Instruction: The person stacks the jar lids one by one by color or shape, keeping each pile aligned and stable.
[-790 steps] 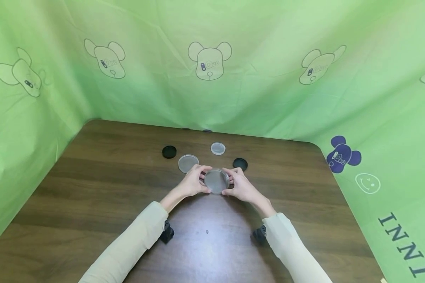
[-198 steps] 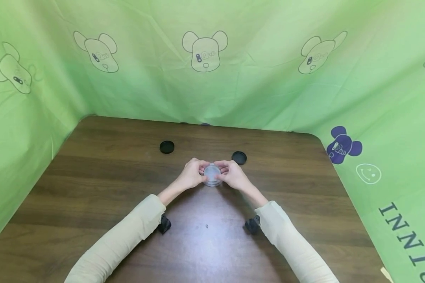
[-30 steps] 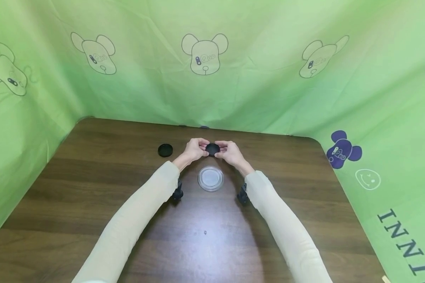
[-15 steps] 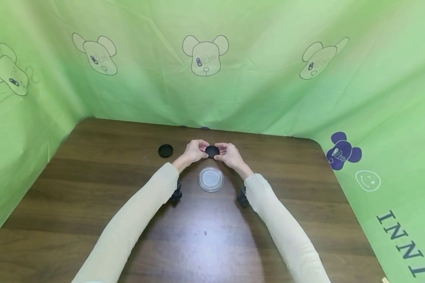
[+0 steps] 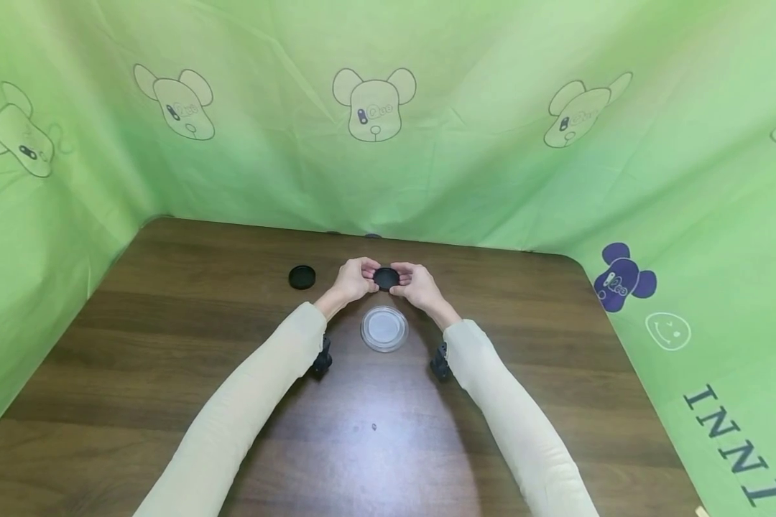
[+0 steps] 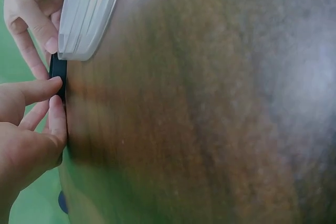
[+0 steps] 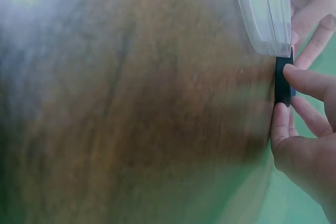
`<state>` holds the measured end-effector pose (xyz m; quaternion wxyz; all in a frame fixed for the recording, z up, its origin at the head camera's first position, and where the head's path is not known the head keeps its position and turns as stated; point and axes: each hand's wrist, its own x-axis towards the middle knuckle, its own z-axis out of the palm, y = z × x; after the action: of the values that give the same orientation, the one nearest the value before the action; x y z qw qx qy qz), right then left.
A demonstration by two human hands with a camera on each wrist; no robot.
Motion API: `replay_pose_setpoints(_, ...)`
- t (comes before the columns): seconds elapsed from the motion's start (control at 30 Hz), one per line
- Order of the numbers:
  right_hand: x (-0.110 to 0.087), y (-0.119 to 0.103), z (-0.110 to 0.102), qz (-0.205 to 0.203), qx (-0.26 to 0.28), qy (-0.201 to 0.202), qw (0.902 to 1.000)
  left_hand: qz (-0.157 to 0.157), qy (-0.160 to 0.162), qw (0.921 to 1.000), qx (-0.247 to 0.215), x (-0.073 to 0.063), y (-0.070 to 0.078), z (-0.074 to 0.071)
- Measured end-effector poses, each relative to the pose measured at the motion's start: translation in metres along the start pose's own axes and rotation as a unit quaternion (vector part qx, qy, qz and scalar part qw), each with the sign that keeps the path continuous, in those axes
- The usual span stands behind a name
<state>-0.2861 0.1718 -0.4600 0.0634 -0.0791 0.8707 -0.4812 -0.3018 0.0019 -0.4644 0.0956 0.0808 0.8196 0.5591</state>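
Observation:
Behind a stack of clear round lids (image 5: 384, 329), both hands pinch one black round lid (image 5: 386, 279) from opposite sides. My left hand (image 5: 352, 279) has its thumb and fingertips on the left edge, and my right hand (image 5: 419, 284) grips the right edge. In the left wrist view the black lid (image 6: 59, 69) stands low at the table surface, partly covered by the clear stack (image 6: 90, 14). From the right wrist its dark rim (image 7: 282, 80) shows between thumb and fingers. Whether it touches the table, I cannot tell.
A second black round lid (image 5: 302, 277) lies on the wooden table (image 5: 187, 345), left of the hands. Green printed cloth (image 5: 465, 165) hangs behind the table and at both sides. A black wrist camera (image 5: 321, 357) sits under each forearm.
Separate clear lids from 26 seconds ago are now stacked. Since 6.6 seconds ago, the hands left the stack and brought the right black lid behind it. Over the last second, almost nothing moved.

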Motion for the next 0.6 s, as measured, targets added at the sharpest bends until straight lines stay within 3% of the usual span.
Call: replay_pose_setpoints(0.6, -0.0024, 0.0032, 0.0002, 0.002, 0.031, 0.009, 0.9995, 0.014, 0.010, 0.9997, 0.015, -0.0012, -0.0028, 0.0037)
